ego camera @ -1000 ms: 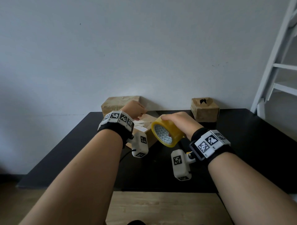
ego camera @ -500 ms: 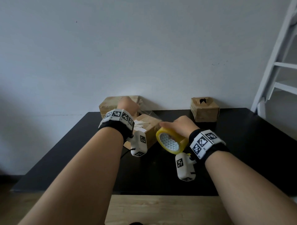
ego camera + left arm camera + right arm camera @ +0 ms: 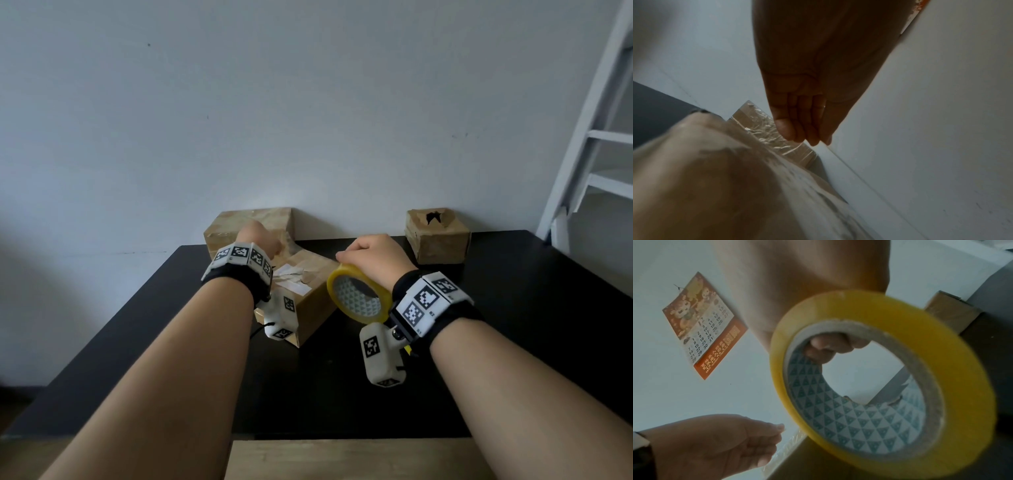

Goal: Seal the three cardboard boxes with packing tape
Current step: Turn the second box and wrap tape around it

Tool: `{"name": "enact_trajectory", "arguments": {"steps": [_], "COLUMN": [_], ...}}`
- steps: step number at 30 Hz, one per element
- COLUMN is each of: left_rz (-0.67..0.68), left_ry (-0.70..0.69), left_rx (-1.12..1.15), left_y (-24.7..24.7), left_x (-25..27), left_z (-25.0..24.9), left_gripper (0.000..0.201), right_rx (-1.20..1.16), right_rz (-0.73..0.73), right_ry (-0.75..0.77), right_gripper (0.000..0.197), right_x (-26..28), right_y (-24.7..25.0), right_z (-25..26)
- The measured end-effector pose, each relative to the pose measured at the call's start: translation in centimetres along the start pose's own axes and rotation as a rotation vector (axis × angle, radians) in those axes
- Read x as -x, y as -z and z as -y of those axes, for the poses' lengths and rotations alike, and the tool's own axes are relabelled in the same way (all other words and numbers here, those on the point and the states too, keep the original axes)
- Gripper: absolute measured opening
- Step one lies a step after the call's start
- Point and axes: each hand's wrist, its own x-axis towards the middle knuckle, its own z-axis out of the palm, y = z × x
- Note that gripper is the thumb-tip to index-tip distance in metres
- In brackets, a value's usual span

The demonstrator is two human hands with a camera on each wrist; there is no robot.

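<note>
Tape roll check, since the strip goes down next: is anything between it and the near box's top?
Nothing visible. The right hand holds the tape roll beside the near box; the left hand pinches the pulled strip above its top, where only label scraps lie.

Dim, flat light throughout; soft glow seen on pale grey wall (image 3: 308,120). Wrist views blurred, dark, edges bent.

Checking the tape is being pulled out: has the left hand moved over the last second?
Yes. The left hand has shifted left: a second ago it was by the back-left box's right edge, and now it is in front of the box's middle.
</note>
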Motion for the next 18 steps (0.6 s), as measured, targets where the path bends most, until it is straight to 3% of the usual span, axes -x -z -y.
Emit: {"name": "enact_trajectory", "arguments": {"steps": [6, 10, 16, 18], "left_rz": [0.048, 0.079, 0.16, 0.193], "left_ry": [0.008, 0.008, 0.033, 0.034], "left_rx": [-0.069, -0.096, -0.229, -0.278], "left_y": [-0.3, -0.4, -0.5, -0.6], "left_x": [-0.9, -0.8, -0.8, -0.4], "left_z": [0.5, 0.8, 1.0, 0.7], "left_gripper": [0.018, 0.025, 0.028, 0.033], "right_rx": [0.121, 0.157, 0.157, 0.172], "right_rz": [-0.002, 0.022, 0.025, 0.024], "right_ry": [-0.045, -0.072, -0.071, -0.071], "right_gripper": [0.035, 0.028, 0.042, 0.037], "right_x": [-0.9, -1.3, -1.2, -1.3], "right_y": [-0.7, -1.4, -1.5, -1.6], "right_z": [0.4, 0.1, 0.1, 0.1]}}
